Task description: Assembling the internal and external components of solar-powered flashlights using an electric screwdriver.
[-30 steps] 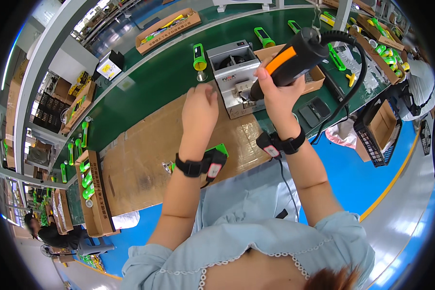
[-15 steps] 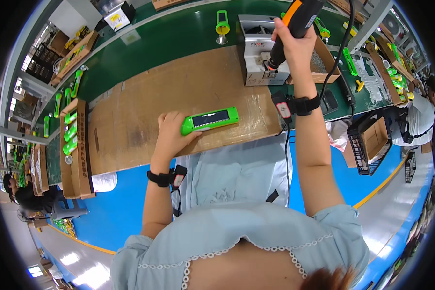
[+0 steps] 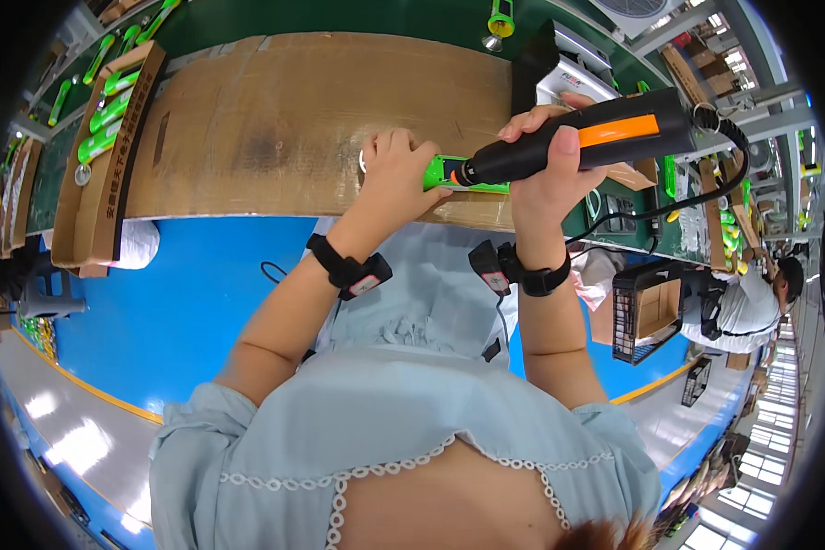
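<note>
Through the head view, I see the left hand [image 3: 396, 176] pinching the near end of the green casing [image 3: 438, 170], which extends rightward over the cardboard [image 3: 293, 115] on the bench [image 3: 339, 18]. The right hand [image 3: 556, 174], farther off, wraps the black driver [image 3: 628, 145]; whether its tip touches, I cannot tell.

Under the lamp [image 3: 437, 170] lies cardboard [image 3: 321, 101], with carton [image 3: 137, 147] left, machine [image 3: 568, 81] right.
</note>
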Demonstrator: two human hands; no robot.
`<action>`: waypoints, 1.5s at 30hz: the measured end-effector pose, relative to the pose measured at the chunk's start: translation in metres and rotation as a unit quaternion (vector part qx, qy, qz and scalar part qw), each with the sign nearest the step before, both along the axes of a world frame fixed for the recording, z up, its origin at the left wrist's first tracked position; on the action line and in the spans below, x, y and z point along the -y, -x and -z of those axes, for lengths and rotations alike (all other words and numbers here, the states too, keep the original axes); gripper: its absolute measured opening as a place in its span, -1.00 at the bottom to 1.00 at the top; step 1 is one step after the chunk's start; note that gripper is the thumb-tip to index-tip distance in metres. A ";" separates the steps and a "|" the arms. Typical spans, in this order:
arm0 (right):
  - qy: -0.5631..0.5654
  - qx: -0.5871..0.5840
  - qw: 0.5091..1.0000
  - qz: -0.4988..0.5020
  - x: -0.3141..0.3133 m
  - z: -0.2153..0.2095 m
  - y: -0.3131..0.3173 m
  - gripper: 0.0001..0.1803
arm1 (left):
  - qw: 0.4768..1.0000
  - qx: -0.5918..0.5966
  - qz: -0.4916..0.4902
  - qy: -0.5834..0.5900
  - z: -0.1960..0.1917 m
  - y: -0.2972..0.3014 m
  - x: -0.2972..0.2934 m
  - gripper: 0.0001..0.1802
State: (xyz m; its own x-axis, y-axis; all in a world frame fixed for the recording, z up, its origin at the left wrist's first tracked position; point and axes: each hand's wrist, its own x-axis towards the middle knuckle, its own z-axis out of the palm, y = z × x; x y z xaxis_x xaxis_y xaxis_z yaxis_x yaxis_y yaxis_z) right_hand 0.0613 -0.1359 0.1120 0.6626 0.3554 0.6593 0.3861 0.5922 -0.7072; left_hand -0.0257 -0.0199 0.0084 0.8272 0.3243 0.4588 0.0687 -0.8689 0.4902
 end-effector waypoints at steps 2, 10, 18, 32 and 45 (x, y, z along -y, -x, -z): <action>-0.017 -0.011 1.000 -0.006 -0.004 0.003 0.003 -0.56 | 1.000 0.003 -0.013 0.000 0.002 0.000 0.002 -0.49; -0.016 -0.036 0.999 0.003 -0.014 0.011 0.005 -0.64 | 0.999 0.008 -0.041 -0.009 0.005 0.001 0.007 -0.45; 0.006 -0.009 1.000 0.020 -0.022 0.016 0.005 -0.67 | 1.000 0.005 -0.027 0.002 0.001 -0.002 0.001 -0.47; 0.023 -0.054 0.998 -0.008 -0.024 0.015 0.003 -0.74 | 1.000 0.008 -0.004 0.008 0.003 -0.001 0.000 -0.46; -0.083 -0.028 0.994 0.058 0.009 -0.025 -0.029 -0.69 | 0.997 -0.053 0.045 -0.016 0.005 -0.003 -0.011 -0.43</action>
State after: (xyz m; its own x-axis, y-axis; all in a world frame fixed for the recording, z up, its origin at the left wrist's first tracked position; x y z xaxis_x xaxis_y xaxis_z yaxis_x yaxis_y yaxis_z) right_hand 0.0899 -0.1451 0.1375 0.7301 0.1631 0.6636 0.4220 0.6561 -0.6256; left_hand -0.0224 -0.0086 0.0037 0.8964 0.2335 0.3769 0.0394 -0.8887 0.4568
